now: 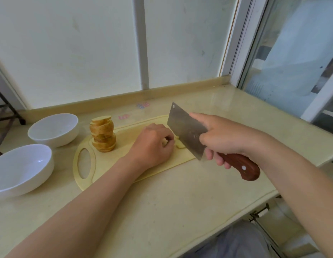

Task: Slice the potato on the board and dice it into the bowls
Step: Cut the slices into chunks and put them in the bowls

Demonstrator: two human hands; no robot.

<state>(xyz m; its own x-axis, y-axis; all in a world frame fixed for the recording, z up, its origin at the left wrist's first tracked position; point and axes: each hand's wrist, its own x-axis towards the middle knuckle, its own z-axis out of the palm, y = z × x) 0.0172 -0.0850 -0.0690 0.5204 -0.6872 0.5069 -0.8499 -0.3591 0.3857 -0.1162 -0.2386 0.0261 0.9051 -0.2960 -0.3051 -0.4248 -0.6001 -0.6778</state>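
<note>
A pale yellow cutting board (106, 164) lies on the counter. A tall stack of unpeeled potato slices (103, 135) stands near the board's handle hole. My left hand (152, 144) curls over a few potato pieces (178, 144) in the middle of the board and holds them down. My right hand (223, 138) grips the brown wooden handle of a cleaver (188, 131), index finger stretched along the blade's spine. The blade's edge sits right beside my left fingers, on the potato pieces. Two white bowls, a far bowl (53, 129) and a near bowl (22, 168), stand left of the board and look empty.
The beige counter (162, 211) runs along a window wall, with its raised back ledge (124, 97) behind the board. The counter's front edge runs diagonally at lower right. A dark metal rack (3, 116) shows at far left.
</note>
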